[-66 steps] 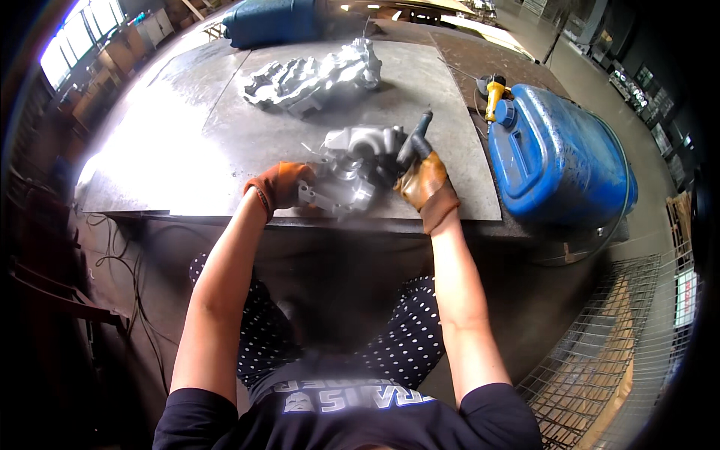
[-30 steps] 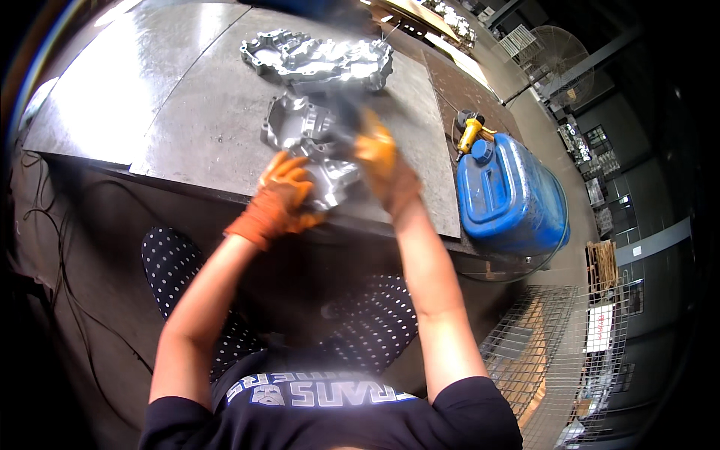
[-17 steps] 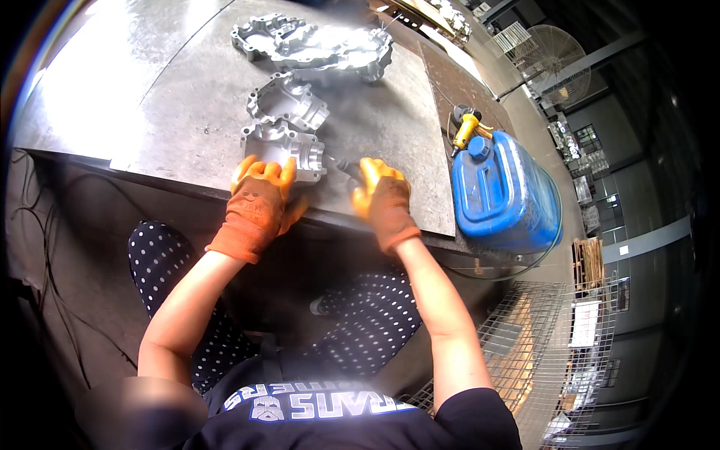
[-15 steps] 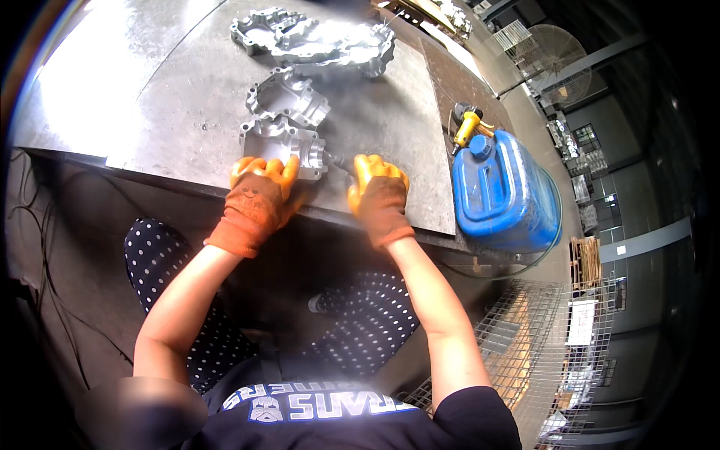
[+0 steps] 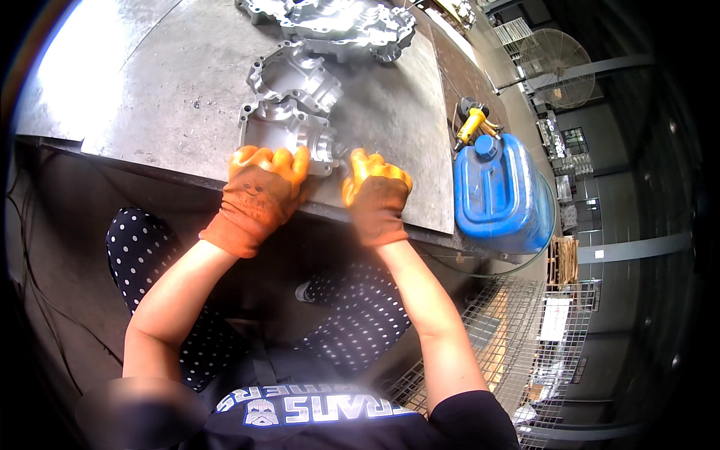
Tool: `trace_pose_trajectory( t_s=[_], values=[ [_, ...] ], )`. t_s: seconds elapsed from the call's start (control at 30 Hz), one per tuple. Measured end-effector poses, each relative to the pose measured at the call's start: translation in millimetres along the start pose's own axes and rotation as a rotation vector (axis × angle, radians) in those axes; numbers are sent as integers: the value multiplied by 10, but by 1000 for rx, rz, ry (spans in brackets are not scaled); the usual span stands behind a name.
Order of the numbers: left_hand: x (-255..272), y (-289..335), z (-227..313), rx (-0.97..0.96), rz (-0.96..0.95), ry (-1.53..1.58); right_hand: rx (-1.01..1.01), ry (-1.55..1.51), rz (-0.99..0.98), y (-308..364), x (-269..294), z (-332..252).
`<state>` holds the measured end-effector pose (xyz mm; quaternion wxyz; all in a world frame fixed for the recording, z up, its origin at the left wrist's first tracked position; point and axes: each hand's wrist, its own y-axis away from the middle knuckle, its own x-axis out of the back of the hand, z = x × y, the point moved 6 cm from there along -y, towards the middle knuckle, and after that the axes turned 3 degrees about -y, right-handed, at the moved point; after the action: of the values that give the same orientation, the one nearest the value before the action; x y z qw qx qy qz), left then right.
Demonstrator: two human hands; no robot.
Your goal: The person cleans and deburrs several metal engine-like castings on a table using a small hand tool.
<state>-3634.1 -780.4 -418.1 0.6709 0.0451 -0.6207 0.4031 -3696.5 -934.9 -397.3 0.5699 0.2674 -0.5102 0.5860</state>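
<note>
Near the front edge of a metal-topped table (image 5: 176,90) lies a silver metal casting (image 5: 279,133), an open housing with bolt holes around its rim. My left hand (image 5: 262,196), in an orange glove, has its fingers closed over the casting's near side. Just to the right of the casting is my right hand (image 5: 377,196), gloved alike, with its fingers curled into a grip. A small part shows between that hand and the casting, too blurred to name. Directly behind, a second similar casting (image 5: 296,79) touches or nearly touches the first.
More silver castings (image 5: 345,28) lie at the far side of the table. On the right are a blue plastic jerrycan (image 5: 501,191) and a yellow power tool (image 5: 472,126). A wire mesh cage (image 5: 525,322) stands lower right, with a large fan (image 5: 556,67) beyond. Cables (image 5: 56,322) trail at left.
The view has shifted, so the castings at the back sit higher in the picture. My left hand stays on the near casting; my right hand sits slightly closer to it, still closed.
</note>
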Motion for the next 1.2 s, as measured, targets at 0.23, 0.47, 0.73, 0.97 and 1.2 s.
trace_pose_trajectory(
  t_s=[0.23, 0.47, 0.73, 0.97, 1.2],
  values=[
    [0, 7, -10, -4, 48, 28, -73, 37, -32, -41, 9, -18],
    [-8, 3, -4, -19, 59, 27, -81, -1, 13, -32, 41, -1],
    [4, -7, -16, 10, 33, 44, -49, 41, 37, -50, 103, -56],
    [-11, -9, -26, -20, 81, 48, 84, 318, -71, -116, 63, -103],
    [-13, -15, -21, -35, 71, 42, 233, 493, -124, -214, 195, -210]
  ],
)
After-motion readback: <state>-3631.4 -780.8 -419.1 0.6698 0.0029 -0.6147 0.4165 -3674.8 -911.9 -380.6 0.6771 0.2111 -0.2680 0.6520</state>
